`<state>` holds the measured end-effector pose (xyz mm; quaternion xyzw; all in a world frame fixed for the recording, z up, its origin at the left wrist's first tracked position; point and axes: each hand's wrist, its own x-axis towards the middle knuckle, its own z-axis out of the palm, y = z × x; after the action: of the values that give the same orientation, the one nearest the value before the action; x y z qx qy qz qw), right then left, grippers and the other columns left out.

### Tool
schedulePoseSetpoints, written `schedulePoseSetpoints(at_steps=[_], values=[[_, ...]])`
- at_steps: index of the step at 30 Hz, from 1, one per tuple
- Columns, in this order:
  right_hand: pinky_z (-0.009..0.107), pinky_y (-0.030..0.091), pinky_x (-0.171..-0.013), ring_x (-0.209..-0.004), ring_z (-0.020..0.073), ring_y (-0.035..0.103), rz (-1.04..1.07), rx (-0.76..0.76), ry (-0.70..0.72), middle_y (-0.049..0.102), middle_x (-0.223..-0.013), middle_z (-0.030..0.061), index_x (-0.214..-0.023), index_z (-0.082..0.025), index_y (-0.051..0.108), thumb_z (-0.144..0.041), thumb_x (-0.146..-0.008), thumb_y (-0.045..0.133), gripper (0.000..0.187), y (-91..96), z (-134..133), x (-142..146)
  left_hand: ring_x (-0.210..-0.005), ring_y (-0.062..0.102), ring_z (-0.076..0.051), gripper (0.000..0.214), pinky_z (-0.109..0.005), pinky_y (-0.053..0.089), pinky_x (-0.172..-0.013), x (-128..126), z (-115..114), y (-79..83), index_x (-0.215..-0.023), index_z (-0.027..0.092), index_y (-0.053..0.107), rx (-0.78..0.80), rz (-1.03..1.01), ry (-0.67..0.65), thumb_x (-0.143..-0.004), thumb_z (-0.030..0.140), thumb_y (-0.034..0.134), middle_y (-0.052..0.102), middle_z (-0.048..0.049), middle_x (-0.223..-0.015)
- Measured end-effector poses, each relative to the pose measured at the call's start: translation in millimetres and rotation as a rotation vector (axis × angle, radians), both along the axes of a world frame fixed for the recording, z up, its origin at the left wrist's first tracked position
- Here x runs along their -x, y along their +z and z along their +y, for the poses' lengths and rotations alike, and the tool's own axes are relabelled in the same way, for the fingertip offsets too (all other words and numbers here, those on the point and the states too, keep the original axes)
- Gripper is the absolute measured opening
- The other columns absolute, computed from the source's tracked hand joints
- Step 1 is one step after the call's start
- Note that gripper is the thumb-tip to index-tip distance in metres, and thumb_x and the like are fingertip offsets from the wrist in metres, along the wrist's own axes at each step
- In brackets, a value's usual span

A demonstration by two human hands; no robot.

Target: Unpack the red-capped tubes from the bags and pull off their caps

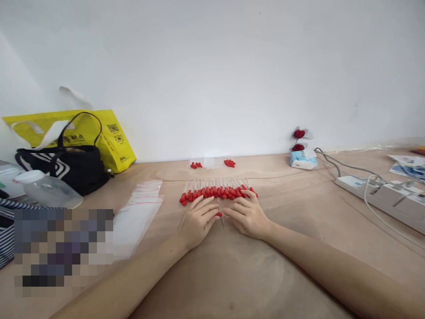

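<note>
Head-worn view, forward and down, close over the tabletop (232, 283).

A makeshift packing bench: zip bags (139, 212), power strip (381, 195), shopping bag (113, 137).

Both bare forearms stretched in from the lower corners, angling toward each other. The left hand (196, 220) lay palm down, fingers straight and a bit fanned. The right hand (248, 217) pretty much mirrored it just beside, palm down too. Their fingertips nearly met in the middle, maybe touching, too small to say.
</note>
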<state>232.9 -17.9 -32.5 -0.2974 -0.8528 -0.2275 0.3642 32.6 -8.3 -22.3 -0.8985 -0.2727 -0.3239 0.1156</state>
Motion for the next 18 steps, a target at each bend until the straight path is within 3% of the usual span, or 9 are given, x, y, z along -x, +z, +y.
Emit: schedulePoseSetpoints(at_steps=[5,10,18], values=[[0.042,0.019,-0.094,-0.071,0.0112,0.048,0.021,0.017,0.018,0.059,-0.062,-0.0021,-0.083,-0.021,0.061,-0.024,-0.084,0.046,0.016,1.2,0,2,-0.105,0.054,-0.02,0.017,-0.046,0.033,-0.097,0,-3,0.0,-0.093,0.018,0.062,-0.007,-0.002,-0.03,-0.083,0.018,0.047,0.067,-0.0039,-0.094],[0.039,0.021,-0.09,-0.069,0.0109,0.046,0.043,0.015,0.079,0.058,-0.057,-0.0039,-0.079,-0.02,0.06,-0.023,-0.082,0.049,0.012,2.5,-1,0,-0.1,0.058,-0.021,0.016,-0.054,0.021,-0.102,3,-7,1.4,-0.09,0.016,0.061,-0.055,0.004,-0.044,-0.083,0.015,0.047,0.068,-0.0038,-0.091],[0.038,0.022,-0.089,-0.068,0.0112,0.045,0.046,0.016,0.1,0.057,-0.055,-0.004,-0.079,-0.02,0.06,-0.022,-0.082,0.048,0.012,4.2,-2,0,-0.105,0.055,-0.02,0.023,-0.055,0.011,-0.105,2,-10,4.7,-0.091,0.017,0.06,-0.029,0.044,-0.043,-0.082,0.007,0.041,0.068,-0.0034,-0.093]])
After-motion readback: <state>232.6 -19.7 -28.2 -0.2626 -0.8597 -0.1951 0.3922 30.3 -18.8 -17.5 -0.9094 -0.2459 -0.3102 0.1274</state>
